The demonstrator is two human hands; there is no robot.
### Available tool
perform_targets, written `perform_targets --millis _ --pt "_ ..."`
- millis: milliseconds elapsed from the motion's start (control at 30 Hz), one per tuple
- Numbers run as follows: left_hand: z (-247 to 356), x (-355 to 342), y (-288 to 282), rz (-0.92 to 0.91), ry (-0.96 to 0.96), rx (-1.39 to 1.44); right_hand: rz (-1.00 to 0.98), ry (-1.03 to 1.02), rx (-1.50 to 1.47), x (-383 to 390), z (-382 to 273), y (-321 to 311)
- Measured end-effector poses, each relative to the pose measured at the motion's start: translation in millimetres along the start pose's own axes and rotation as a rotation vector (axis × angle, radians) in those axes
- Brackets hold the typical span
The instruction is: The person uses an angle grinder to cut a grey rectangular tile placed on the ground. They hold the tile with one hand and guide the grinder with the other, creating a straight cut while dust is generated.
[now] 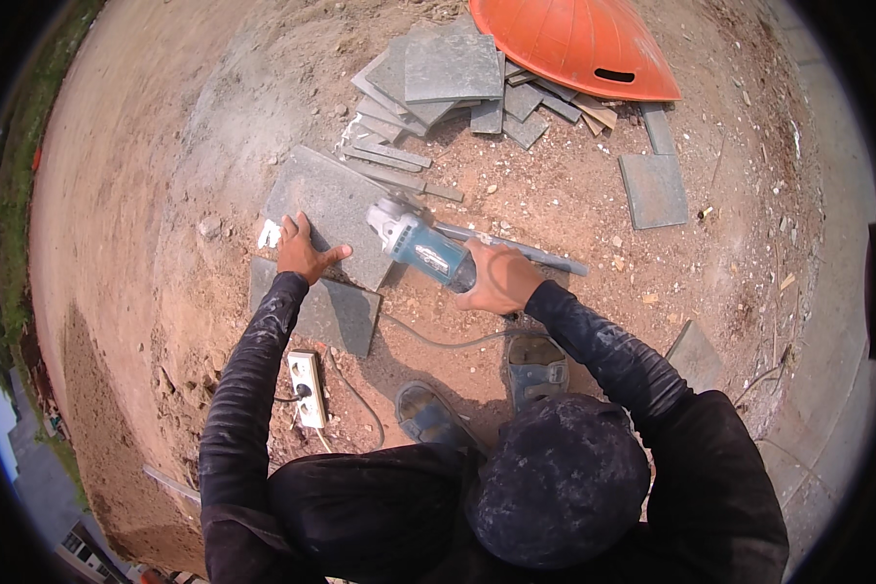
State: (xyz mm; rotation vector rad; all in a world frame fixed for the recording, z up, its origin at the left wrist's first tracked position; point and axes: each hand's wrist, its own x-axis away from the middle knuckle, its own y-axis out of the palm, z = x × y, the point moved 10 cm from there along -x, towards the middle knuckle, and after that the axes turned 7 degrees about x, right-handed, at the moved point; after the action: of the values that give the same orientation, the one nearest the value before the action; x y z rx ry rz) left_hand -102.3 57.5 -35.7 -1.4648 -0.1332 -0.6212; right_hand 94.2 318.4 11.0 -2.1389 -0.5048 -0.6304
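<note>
My right hand (501,277) is wrapped round the rear body of a teal angle grinder (432,252) with a silver head. The grinder's disc end is over the right edge of a grey stone tile (326,200); whether the disc touches the tile I cannot tell. Fingers spread, my left hand (307,253) lies on the near left part of that tile. Under its near edge another dark grey tile (336,316) sticks out toward me. Just beyond the grinder, a long narrow grey strip (526,248) lies on the dirt.
A pile of cut grey tiles (450,68) lies at the far side, beside an orange plastic basin (574,44). A single tile (654,191) rests at the right. A white power strip (307,389) with a plug and cords sits near my left forearm. My sandalled feet (428,414) are close by.
</note>
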Motion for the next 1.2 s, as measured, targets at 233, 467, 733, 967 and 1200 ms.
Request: perform_targets --millis 233,467,733,967,1200 --pt "-1.7 -1.2 1.2 0.006 0.003 0.006 0.030 -0.007 -0.014 0.9 5.9 4.7" --pt "0.0 -0.3 -0.2 0.006 -0.001 0.006 0.022 0.003 -0.015 3.2 7.7 4.5" --pt "-1.7 -1.1 0.8 0.002 -0.002 -0.001 0.026 0.001 -0.025 3.9 6.4 3.3" --pt "-3.0 -2.4 1.5 -0.003 -0.006 0.007 0.023 0.001 -0.032 1.9 5.0 3.9" --pt "-1.9 -1.0 2.0 0.003 -0.005 0.026 -0.021 0.009 -0.027 -1.0 6.0 7.1"
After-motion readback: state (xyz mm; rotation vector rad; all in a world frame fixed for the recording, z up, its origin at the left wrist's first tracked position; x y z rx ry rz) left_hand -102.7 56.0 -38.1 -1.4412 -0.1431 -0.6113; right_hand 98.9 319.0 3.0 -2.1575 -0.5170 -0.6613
